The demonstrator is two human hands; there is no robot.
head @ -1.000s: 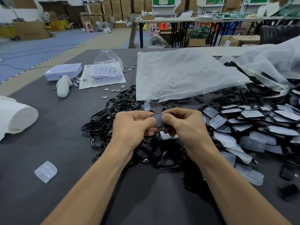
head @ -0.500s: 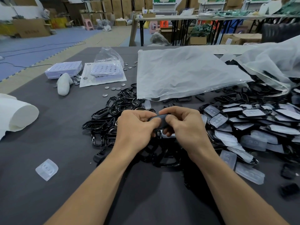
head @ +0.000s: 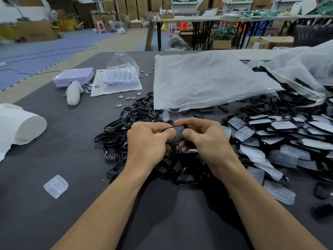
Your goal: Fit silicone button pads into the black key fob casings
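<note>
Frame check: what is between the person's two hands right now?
In the head view, one black key fob casing, its grey face up, is pinched between the left hand and the right hand.

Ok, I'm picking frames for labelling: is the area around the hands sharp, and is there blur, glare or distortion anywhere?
Head view: the left hand and right hand gripping the casing are sharp; the far-left background is smeared; the plastic bag shows thin glints along its edge; wide-angle distortion stretches the borders; lighting is soft.
</note>
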